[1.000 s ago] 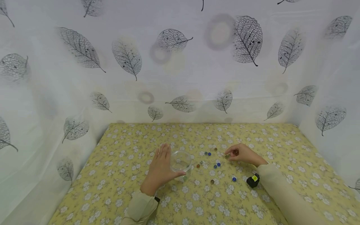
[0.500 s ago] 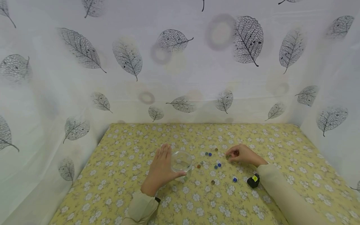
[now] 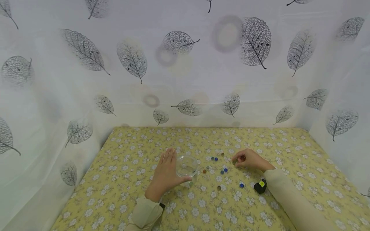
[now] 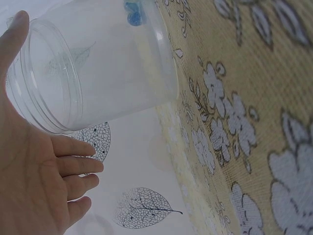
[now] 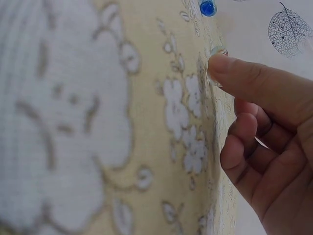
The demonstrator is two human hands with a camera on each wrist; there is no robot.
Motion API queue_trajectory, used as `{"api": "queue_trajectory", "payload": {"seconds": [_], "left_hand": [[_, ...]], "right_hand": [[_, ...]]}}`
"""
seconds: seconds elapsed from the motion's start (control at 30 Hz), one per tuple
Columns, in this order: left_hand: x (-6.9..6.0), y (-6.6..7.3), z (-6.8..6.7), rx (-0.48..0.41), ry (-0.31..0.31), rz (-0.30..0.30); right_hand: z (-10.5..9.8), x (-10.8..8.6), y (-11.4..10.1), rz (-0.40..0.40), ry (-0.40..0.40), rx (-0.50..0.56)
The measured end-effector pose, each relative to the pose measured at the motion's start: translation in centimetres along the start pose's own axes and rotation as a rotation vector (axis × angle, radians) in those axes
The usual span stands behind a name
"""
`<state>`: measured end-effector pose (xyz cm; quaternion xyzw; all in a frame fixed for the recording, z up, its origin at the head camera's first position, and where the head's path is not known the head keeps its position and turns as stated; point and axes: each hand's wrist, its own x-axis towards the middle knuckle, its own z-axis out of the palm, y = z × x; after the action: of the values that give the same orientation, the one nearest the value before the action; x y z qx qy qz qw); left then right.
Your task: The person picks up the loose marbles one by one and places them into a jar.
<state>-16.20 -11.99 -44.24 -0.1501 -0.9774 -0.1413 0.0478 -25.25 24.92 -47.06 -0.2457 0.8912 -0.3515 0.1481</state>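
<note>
My left hand (image 3: 165, 176) stands beside a clear jar (image 3: 190, 160), its thumb and fairly straight fingers spread against the jar's side near the rim. The jar (image 4: 117, 68) is upright with no lid on it. Bluish marbles (image 4: 134, 14) show through its wall near the base; I cannot tell whether all lie inside. To the right, my right hand (image 3: 251, 159) is down at the cloth, thumb and index finger pinching a clear glass marble (image 5: 218, 51). The other fingers (image 5: 243, 126) curl toward the palm. Between the hands lie several loose marbles, among them a blue marble (image 3: 225, 170).
An orange-brown marble (image 3: 204, 171) lies nearest the jar. Closer to me are a brown marble (image 3: 218, 188) and a blue marble (image 3: 241, 185). A black wrist device (image 3: 260, 186) sits at the right sleeve. A yellow flowered cloth (image 3: 124, 199) covers the table, with leaf-printed curtains (image 3: 202, 73) around it.
Almost nothing differs. My right fingertips have closed slightly on the marble at the cloth. The left hand and the jar stay in place.
</note>
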Motion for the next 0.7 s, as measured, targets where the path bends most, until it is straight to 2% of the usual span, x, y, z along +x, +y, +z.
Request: {"api": "queue_trajectory", "payload": {"seconds": [0.7], "left_hand": [[0.05,0.01,-0.13,0.008,-0.012,0.001]], "right_hand": [[0.05,0.2,0.15,0.013,-0.013,-0.009]]}}
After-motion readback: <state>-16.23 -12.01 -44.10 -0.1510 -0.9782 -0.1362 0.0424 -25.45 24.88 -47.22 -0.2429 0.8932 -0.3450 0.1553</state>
